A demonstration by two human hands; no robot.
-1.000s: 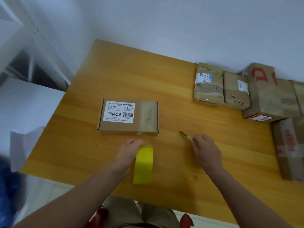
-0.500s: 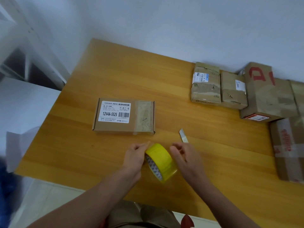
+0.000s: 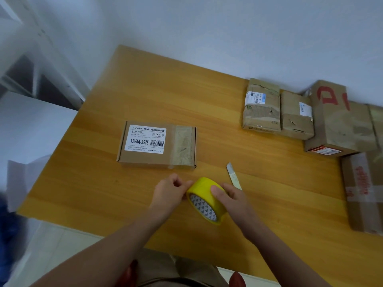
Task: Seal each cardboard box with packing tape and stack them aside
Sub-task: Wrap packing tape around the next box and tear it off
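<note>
A flat cardboard box with a white label lies on the wooden table, an old strip of tape across its right end. Just in front of it I hold a yellow roll of packing tape tilted above the table. My left hand pinches the roll's left edge with its fingertips. My right hand grips the roll from the right, thumb on top. A small utility knife lies on the table just behind my right hand.
Several taped cardboard boxes stand along the back right: a small one, another small one, a larger one with red print, and one at the right edge. A white shelf frame stands at left.
My right hand let go of the knife, left it on the table, and came onto the tape roll. The roll was tipped from upright to tilted between both hands.
</note>
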